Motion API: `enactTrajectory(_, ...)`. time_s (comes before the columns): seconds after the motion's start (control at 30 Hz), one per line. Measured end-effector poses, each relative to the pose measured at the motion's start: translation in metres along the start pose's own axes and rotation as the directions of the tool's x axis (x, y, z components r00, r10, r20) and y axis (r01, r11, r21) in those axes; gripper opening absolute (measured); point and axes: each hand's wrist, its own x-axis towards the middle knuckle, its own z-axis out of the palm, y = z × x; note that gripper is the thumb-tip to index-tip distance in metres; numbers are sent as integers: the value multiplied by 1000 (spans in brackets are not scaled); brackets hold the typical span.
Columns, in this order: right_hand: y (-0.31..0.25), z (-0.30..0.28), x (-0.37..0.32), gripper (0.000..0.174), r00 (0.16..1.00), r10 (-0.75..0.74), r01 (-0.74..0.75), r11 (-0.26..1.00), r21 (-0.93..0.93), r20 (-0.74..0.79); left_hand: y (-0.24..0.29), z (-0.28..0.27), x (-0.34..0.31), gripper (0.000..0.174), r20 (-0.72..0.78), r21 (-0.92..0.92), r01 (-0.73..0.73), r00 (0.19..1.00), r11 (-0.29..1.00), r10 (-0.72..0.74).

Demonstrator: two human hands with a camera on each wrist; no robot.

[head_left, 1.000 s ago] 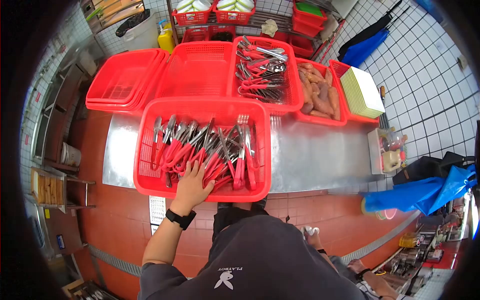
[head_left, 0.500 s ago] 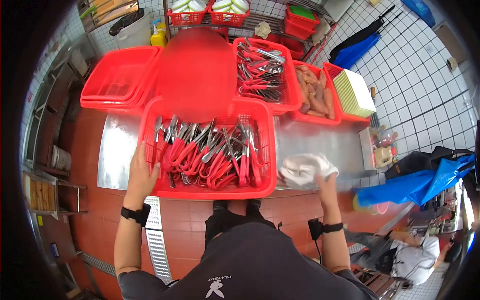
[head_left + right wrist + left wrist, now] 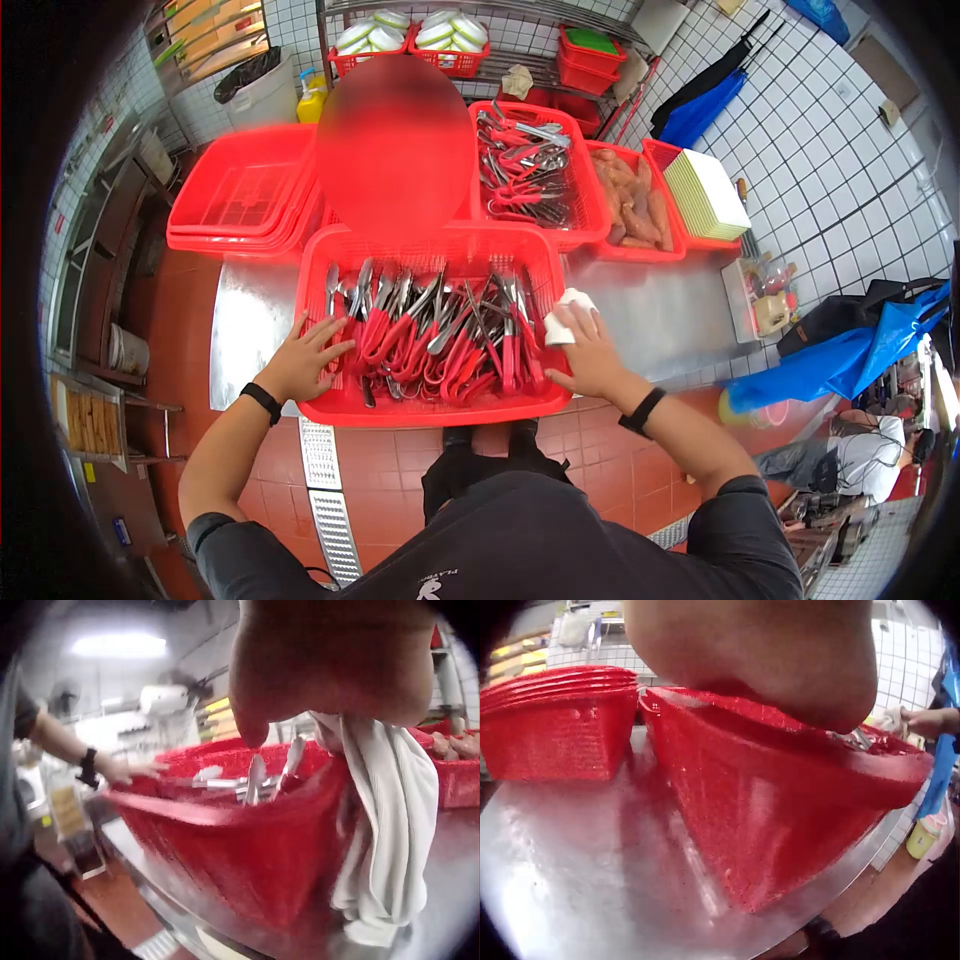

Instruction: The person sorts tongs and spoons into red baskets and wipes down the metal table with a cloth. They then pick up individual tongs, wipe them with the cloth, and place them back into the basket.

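A red basket point(image 3: 430, 408) full of red-handled metal tongs point(image 3: 450, 335) stands at the near edge of the steel table. Spread over its left rim, the left hand point(image 3: 300, 362) has straight fingers and touches the basket; it holds no tongs. At the right rim the right hand point(image 3: 595, 355) holds a white cloth point(image 3: 562, 318), its thumb apart and toward the rim. Folds of the cloth point(image 3: 394, 832) hang below the right hand point(image 3: 337, 667) beside the basket wall in the right wrist view. Its fingertips are hidden there.
Behind stand stacked red baskets point(image 3: 235, 240), another basket of tongs point(image 3: 525, 165), a basket of brownish-orange food point(image 3: 630, 205) and pale green stacked trays point(image 3: 705, 195). Bottles point(image 3: 770, 312) are at the table's right end. A person point(image 3: 870, 460) is at the far right.
The left hand has gone from the tongs to the left rim. The right hand has brought the cloth from the right to the right rim.
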Motion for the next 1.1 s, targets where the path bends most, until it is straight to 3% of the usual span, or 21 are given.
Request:
enactTrajectory(0.07,12,-1,12,62,930,-348,349,937,9,117,-2,-7,3,63,69,-2,-117,991,993,117)
enactTrajectory(0.1,19,-2,21,62,931,-346,348,937,7,116,-7,-11,6,63,67,-1,-119,991,993,118)
enactTrajectory(0.17,33,-7,41,61,806,-546,551,833,47,226,-19,-20,14,64,191,-63,-288,936,955,295)
enactTrajectory(0.2,39,-9,53,50,775,-610,595,792,136,166,-27,-28,16,64,204,-64,-284,934,957,292)
enactTrajectory(0.23,40,-13,64,50,779,-607,594,794,129,154,-38,-30,20,64,206,-51,-289,934,956,293)
enactTrajectory(0.3,39,-17,85,39,697,-669,660,739,133,259,-56,-32,25,63,254,-56,-307,916,950,311)
enactTrajectory(0.33,39,-10,93,38,660,-725,712,687,143,197,-62,-27,31,64,187,-30,-412,893,911,410)
enactTrajectory(0.37,38,-8,98,38,665,-722,709,690,144,189,-68,-20,35,64,194,-25,-416,890,909,413)
enactTrajectory(0.47,39,0,110,33,592,-799,774,600,202,102,-80,-9,48,64,75,-87,-603,790,793,608)
enactTrajectory(0.57,41,-1,112,32,602,-797,765,595,246,55,-81,-15,52,61,156,-140,-575,791,806,591)
enactTrajectory(0.73,48,12,116,24,606,-794,773,576,265,-40,-89,-1,52,57,9,-224,-618,772,754,635)
enactTrajectory(0.83,48,11,113,23,623,-776,769,586,255,-94,-92,6,50,58,22,-235,-613,772,754,635)
enactTrajectory(0.9,50,13,112,27,664,-741,738,629,245,-98,-93,10,51,50,-59,-226,-634,767,739,639)
enactTrajectory(0.97,54,19,111,33,648,-754,753,612,243,-108,-96,13,49,35,-99,-241,-651,754,720,649)
enactTrajectory(1.1,56,25,111,35,632,-769,764,597,245,-96,-97,18,48,25,-135,-245,-665,744,705,655)
